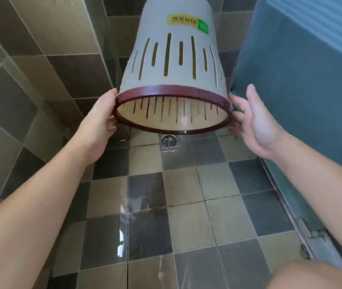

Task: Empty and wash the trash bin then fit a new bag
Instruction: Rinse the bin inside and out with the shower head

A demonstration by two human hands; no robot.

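I hold a grey slotted trash bin (174, 59) upside down and tilted, its mouth facing me and the floor. A dark red ring (172, 90) runs round the rim, and a yellow and green label sits near its base. The inside looks empty. My left hand (99, 115) grips the left side of the rim with curled fingers. My right hand (253, 122) holds the right side of the rim, thumb up and fingers behind the edge. Thin streams of water fall from the rim.
A round metal floor drain (169, 141) lies below the bin on the wet checkered tile floor (186, 205). Tiled walls stand at the left and back. A blue-tinted glass partition (301, 90) rises at the right, with its track along the floor. My knee (303, 276) shows at the bottom right.
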